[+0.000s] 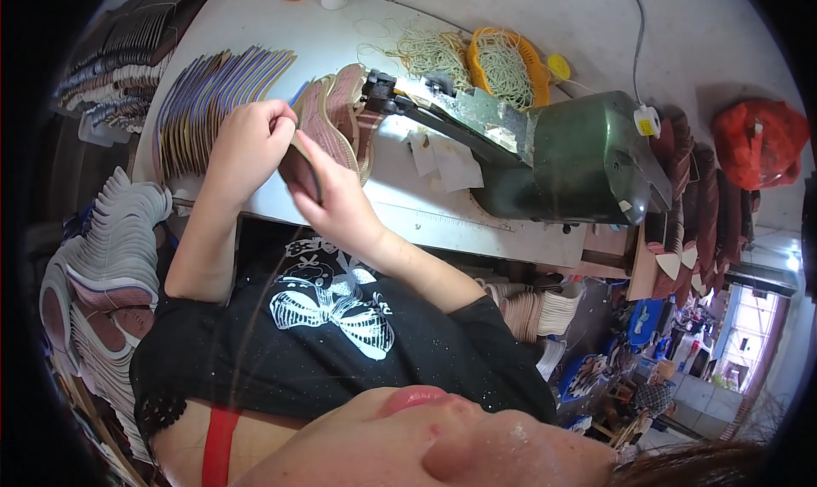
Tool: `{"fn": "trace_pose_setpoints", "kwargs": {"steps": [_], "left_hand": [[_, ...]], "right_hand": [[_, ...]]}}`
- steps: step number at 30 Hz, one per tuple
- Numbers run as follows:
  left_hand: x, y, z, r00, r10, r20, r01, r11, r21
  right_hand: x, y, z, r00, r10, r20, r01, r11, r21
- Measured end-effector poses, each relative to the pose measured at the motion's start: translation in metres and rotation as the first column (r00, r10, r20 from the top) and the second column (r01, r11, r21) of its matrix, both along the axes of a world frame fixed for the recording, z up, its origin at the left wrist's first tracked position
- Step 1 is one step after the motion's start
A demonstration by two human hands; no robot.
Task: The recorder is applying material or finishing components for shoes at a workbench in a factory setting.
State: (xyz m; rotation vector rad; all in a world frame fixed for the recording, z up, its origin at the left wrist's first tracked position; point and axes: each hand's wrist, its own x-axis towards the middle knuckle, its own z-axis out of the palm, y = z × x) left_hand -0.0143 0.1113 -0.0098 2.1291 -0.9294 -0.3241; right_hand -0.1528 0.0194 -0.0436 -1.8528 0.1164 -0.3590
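Both hands meet over the front of the white table, left of the sewing machine (587, 147). My left hand (247, 151) is closed in a pinch on the upper end of a curved, dark-edged shoe piece (299, 174). My right hand (336, 199) grips the same piece lower down, thumb along its edge. Part of it is hidden by my fingers. Just beyond, brownish-pink shoe pieces with pale edges (330, 128) lie by the sewing machine's needle end (385, 91). On the left, a fanned row of curved pieces with blue and tan edges (213, 104) rests on the table.
Behind the machine sit a yellow basket of pale cord (511, 66) and a loose cord tangle (434, 51). Stacked soles (115, 249) stand at the left. A red bag (760, 142) hangs at the right. White paper (447, 162) lies beside the machine.
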Motion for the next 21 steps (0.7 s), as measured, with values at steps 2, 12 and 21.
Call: {"fn": "trace_pose_setpoints", "kwargs": {"steps": [2, 12, 21], "left_hand": [[0.000, 0.001, 0.004, 0.987, 0.006, -0.158, -0.030, 0.988, -0.152], [-0.015, -0.016, -0.012, 0.503, -0.403, -0.765, -0.495, 0.591, -0.637], [-0.048, -0.042, 0.001, 0.460, -0.563, -0.687, -0.256, 0.656, -0.710]], "right_hand": [[-0.002, -0.006, 0.002, 0.987, -0.099, 0.123, 0.095, 0.995, 0.042], [-0.036, -0.014, -0.003, 0.980, -0.098, 0.171, -0.046, 0.733, 0.679], [-0.043, -0.065, -0.002, 0.928, 0.165, 0.335, -0.373, 0.458, 0.807]]}}
